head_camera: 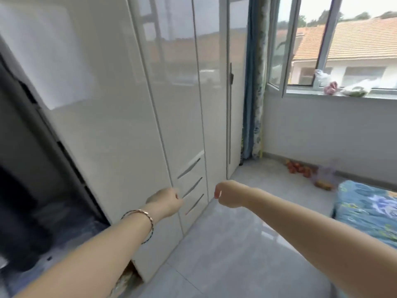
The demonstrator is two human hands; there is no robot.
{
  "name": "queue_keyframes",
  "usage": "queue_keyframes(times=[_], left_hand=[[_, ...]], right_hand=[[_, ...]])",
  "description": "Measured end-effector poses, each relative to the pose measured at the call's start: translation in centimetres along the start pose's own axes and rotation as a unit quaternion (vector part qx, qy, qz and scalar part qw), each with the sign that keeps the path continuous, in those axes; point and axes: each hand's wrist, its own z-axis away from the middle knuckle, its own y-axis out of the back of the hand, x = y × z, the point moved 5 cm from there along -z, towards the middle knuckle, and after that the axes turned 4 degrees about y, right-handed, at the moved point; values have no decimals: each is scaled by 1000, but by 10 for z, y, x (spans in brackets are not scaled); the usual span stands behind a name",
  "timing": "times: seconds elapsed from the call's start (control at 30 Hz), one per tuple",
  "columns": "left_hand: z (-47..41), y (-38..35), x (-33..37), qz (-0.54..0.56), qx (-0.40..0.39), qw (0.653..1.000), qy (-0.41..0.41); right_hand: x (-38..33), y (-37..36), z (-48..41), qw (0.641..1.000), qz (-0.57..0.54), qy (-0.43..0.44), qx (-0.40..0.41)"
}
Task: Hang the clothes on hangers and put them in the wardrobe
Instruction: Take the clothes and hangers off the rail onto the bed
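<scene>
A: Entry, head view. Where is the wardrobe (210, 100)?

B: It fills the left and far side of the scene, with glossy white fronts. At far left an open section (25, 190) shows only dark shapes, too blurred to say what they are.

A: Left hand (165, 203)?

B: Arm stretched out, with a bracelet (146, 216) on the wrist. The hand sits at the right edge of the big near door (96, 125), level with three slotted drawers (191, 183). Fingers curled — I cannot tell whether the grip has the door edge or merely lies against it.

A: Right hand (225, 195)?

B: Just right of the left one and apart from it, held above the grey floor (236, 244). Grip narrow, fingers curled in, thumb on top — nothing visible in it.

A: Surroundings?

B: A blue curtain (253, 82) hangs at the wardrobe's far end. Right of that is an open window (305, 50) with bags (352, 88) on its sill. Red fruit (297, 167) lies on the floor under the sill. A blue patterned bed cover (369, 209) is at the right edge.
</scene>
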Motion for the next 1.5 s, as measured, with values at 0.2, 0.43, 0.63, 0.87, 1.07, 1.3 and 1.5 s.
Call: queue_keyframes(times=[0.2,0.43,0.63,0.87,1.07,1.3,1.5], left_hand=[[-9,111,-157,11,116,985,124],[1,201,-308,46,239,933,265],[28,251,-392,76,294,876,376],[68,309,-470,79,311,817,480],[66,340,-526,69,305,814,490],[39,352,-565,81,309,820,475],[20,362,-575,80,301,832,459]], right_hand=[[-186,36,-95,984,70,159,48],[-378,52,-195,936,39,344,65],[-520,61,-232,885,-35,463,21],[-659,95,-243,845,-105,520,68],[-777,126,-250,837,-191,505,84],[-815,131,-293,859,-326,395,-11],[-800,166,-318,848,-357,380,94]])
